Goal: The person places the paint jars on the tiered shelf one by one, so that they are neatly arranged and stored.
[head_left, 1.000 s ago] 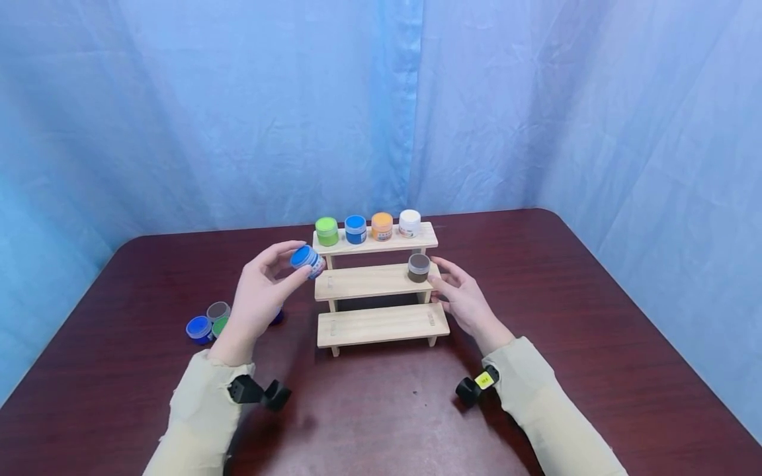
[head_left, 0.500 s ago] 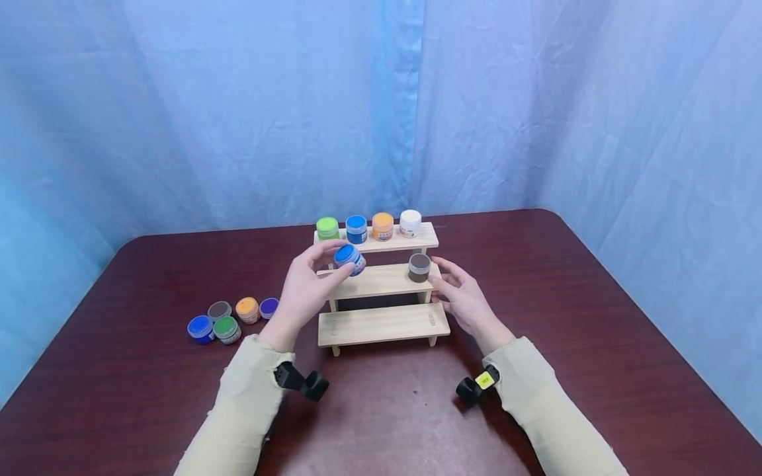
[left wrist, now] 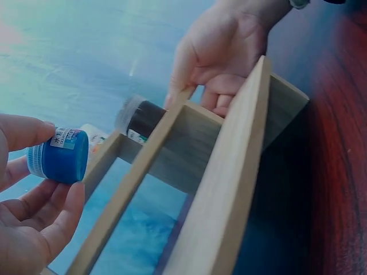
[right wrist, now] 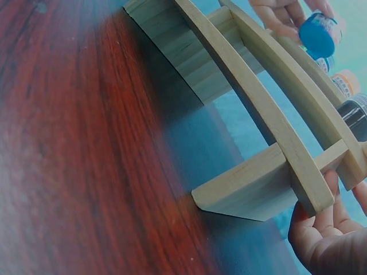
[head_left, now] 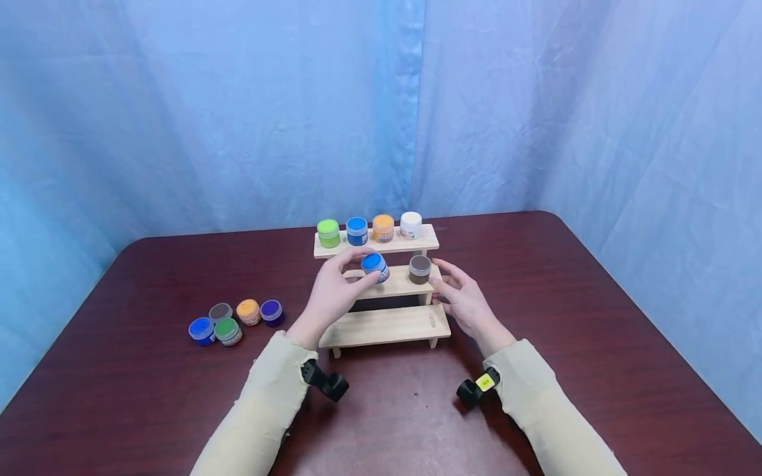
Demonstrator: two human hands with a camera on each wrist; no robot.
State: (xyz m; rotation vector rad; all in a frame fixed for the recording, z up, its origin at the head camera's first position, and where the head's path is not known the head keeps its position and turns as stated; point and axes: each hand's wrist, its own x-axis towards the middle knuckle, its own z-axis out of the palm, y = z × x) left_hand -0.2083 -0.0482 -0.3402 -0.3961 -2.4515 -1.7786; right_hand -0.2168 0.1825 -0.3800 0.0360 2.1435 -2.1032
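Observation:
In the head view my left hand (head_left: 335, 291) pinches a small blue paint jar (head_left: 375, 266) between thumb and fingers. It is held above the middle step of a three-step wooden display stand (head_left: 387, 324), left of a brown paint jar (head_left: 419, 270) standing on that step. The left wrist view shows the blue jar tilted, with a label on its side. My right hand (head_left: 466, 301) grips the right end of the stand, its thumb by the middle step's edge and fingers curled against the side support. Some right fingertips are hidden behind the stand.
On the top step stand a light green jar (head_left: 329, 233), a blue jar (head_left: 357, 231), an orange jar (head_left: 383, 228) and a white jar (head_left: 411, 225). Several more jars, including a green one (head_left: 228, 332) and a purple one (head_left: 272, 313), stand on the dark red table (head_left: 149, 396) at left.
My left hand has moved right with the blue jar, from the stand's left end to over the middle step near the brown jar. My right hand has stayed in place.

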